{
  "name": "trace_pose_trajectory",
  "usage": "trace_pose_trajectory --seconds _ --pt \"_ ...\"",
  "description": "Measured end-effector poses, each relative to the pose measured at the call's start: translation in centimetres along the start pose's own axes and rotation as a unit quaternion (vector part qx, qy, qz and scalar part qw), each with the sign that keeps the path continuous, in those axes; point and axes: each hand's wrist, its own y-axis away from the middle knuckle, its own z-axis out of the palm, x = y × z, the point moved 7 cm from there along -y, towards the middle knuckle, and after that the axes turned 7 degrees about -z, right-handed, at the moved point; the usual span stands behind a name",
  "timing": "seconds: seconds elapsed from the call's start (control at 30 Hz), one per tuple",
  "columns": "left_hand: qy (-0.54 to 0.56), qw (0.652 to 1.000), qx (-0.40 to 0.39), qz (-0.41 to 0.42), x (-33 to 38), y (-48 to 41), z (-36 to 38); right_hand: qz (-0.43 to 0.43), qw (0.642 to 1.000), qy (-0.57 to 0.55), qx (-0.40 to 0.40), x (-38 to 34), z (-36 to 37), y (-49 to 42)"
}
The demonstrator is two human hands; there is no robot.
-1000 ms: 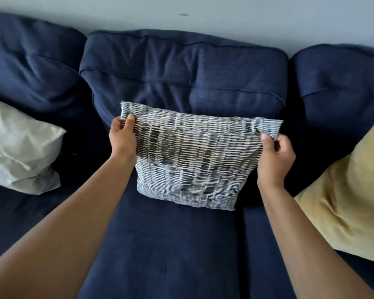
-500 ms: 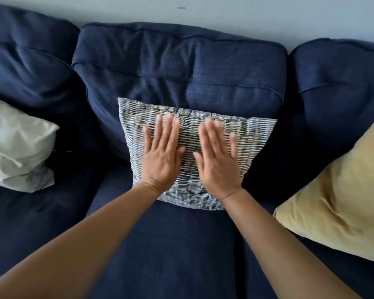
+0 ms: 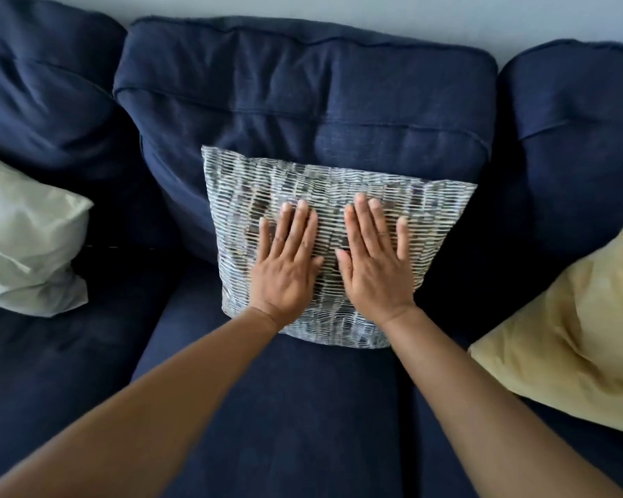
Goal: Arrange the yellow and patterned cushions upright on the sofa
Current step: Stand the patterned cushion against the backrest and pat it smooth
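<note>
Grey-and-white woven patterned cushion [image 3: 324, 224] stands upright at centre, leaning on the navy fabric sofa's [image 3: 285, 418] middle back pad, bottom edge on the seat. Left hand [image 3: 285, 267] and right hand [image 3: 374, 264] lie flat on its face, fingers spread, palms just apart, gripping nothing. Bare seat at 6 o'clock; dark gaps flank the cushion at 3 and 9. Yellow fabric cushion [image 3: 572, 328] leans tilted at 4 o'clock, pale green pillow [image 3: 26, 239] at 9 o'clock, both well apart. Versus 1.0 s ago: hands left the top corners and now press its front.
</note>
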Motion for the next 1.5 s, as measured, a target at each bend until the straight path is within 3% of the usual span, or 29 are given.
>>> trace_pose_trajectory --seconds 0.17,0.3,0.4,0.5,0.67,0.8,0.87,0.97,1.07,1.23,1.37,1.43,1.5 --pt "-0.072 0.988 -0.068 -0.118 -6.8 -1.2 2.0 0.111 0.993 0.021 -0.042 6.7 1.3 1.1" --pt "-0.006 0.990 0.014 -0.139 -7.4 -1.5 -1.1 0.233 0.972 0.024 0.022 9.4 -1.2 2.6" --pt "0.032 0.994 0.085 -0.062 -2.9 -3.0 -2.7 0.168 0.981 0.019 0.091 5.4 -2.8 -0.2" --pt "0.031 0.997 0.071 -0.018 0.6 -5.7 -2.0 0.045 0.997 -0.023 0.058 0.9 -1.5 -3.3" --pt "-0.067 0.993 -0.060 -0.073 -5.4 -5.5 0.9 0.149 0.988 -0.015 -0.025 7.1 0.6 -1.4" --pt "-0.086 0.983 -0.034 -0.161 -10.0 -4.8 -1.3 0.242 0.970 0.002 -0.002 10.8 -0.8 1.5" --pt "-0.040 0.990 0.012 -0.132 -8.2 -4.5 -2.7 0.266 0.963 0.002 0.031 10.5 -2.0 2.0" --pt "0.022 0.998 0.046 -0.038 -2.0 -4.0 -3.2 0.157 0.985 -0.001 0.077 5.5 -3.1 0.3" --pt "0.036 0.999 0.018 -0.001 2.1 -4.0 -1.2 0.034 0.998 -0.030 0.032 0.4 -1.2 -1.0" --pt "-0.049 0.990 -0.080 -0.108 -4.6 -2.8 2.2 0.092 0.994 0.002 -0.054 6.0 1.5 0.8" --pt "-0.063 0.981 -0.065 -0.170 -8.3 -2.2 0.8 0.149 0.987 0.027 -0.047 9.6 0.4 2.6" --pt "-0.035 0.989 -0.025 -0.141 -7.2 -2.3 -0.6 0.164 0.986 0.029 -0.010 9.4 -1.0 2.6" --pt "-0.015 0.998 0.012 -0.060 -4.1 -2.8 -1.6 0.131 0.991 0.021 0.025 7.8 -2.1 1.5"
